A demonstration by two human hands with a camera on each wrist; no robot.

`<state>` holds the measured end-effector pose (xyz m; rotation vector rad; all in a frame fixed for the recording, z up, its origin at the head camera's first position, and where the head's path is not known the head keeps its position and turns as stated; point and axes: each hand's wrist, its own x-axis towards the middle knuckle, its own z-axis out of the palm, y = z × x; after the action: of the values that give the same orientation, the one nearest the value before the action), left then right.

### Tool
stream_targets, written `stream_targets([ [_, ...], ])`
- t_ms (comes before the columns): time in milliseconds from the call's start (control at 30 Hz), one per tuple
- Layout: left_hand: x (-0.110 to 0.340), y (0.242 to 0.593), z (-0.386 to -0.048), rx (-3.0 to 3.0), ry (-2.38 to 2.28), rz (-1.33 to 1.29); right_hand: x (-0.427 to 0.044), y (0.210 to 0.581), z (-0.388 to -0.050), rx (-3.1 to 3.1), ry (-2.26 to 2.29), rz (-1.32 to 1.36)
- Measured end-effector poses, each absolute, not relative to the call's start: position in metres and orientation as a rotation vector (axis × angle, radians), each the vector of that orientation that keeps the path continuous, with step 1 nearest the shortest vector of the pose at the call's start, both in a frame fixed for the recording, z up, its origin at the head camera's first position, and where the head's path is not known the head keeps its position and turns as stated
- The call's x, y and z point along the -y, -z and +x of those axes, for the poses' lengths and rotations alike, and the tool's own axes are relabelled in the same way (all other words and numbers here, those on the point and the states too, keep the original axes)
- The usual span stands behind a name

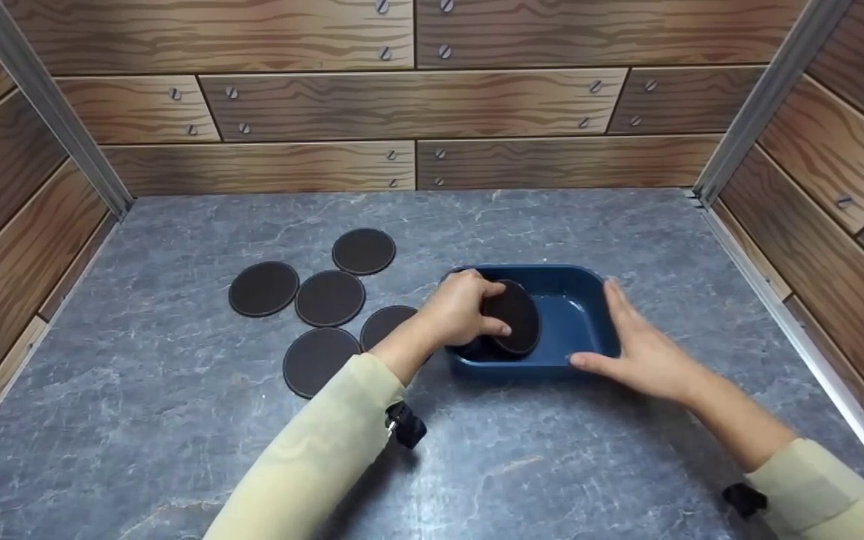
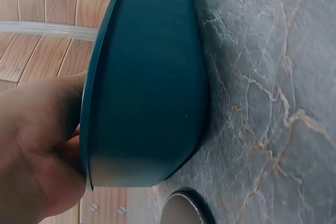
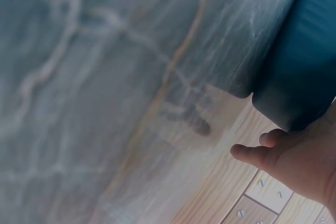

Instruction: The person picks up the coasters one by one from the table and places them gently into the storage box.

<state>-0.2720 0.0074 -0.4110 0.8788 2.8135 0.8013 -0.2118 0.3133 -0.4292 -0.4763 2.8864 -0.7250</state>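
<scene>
The left grip (image 1: pixel 456 307) pinches a dark round coaster (image 1: pixel 516 322) between thumb and fingers, reaching over the left rim of the blue container (image 1: pixel 563 326). We find that coaster inside the container's left end, tilted rather than flat. The right grip (image 1: pixel 646 360) is spread against the container's right end, its fingers straight along the outer wall and its thumb at the near rim.

What worries us first is a poor release: if the thumb lets go before the fingers, we think the disc could drop askew and stay propped against the container's left wall. We cannot tell whether anything lies beneath it, and a hidden layer would make that likelier.

Next, the left wrist sits right over the container's rim, so a low withdrawal might catch the edge and drag the container along the tabletop (image 1: pixel 522 465). The right grip seems our guard against this; should it push too hard, it could instead shove the container leftward into the nearest loose coaster (image 1: pixel 387 324), just beside its left wall. The other four coasters (image 1: pixel 330 298) lie further left of the container, where the left sleeve (image 1: pixel 319 450) might brush the closest ones.
</scene>
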Motion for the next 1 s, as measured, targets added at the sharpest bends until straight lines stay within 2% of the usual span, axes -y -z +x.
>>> stream_targets([
  [233, -0.008, 0.409, -0.268, -2.841, -0.714, 0.853, -0.312, 0.429, -0.213, -2.878, 0.721, -0.465],
  [500, 0.014, 0.395, -0.266, -2.799, -1.017, 0.928, -0.313, 0.428, -0.212, -2.878, 0.707, -0.451],
  [700, 0.057, 0.382, -0.263, -2.791, -1.343, 0.928, -0.312, 0.429, -0.212, -2.886, 0.714, -0.455],
  [1000, 0.146, 0.375, -0.268, -2.895, -1.61, 0.639, -0.313, 0.428, -0.212, -2.869, 0.721, -0.449],
])
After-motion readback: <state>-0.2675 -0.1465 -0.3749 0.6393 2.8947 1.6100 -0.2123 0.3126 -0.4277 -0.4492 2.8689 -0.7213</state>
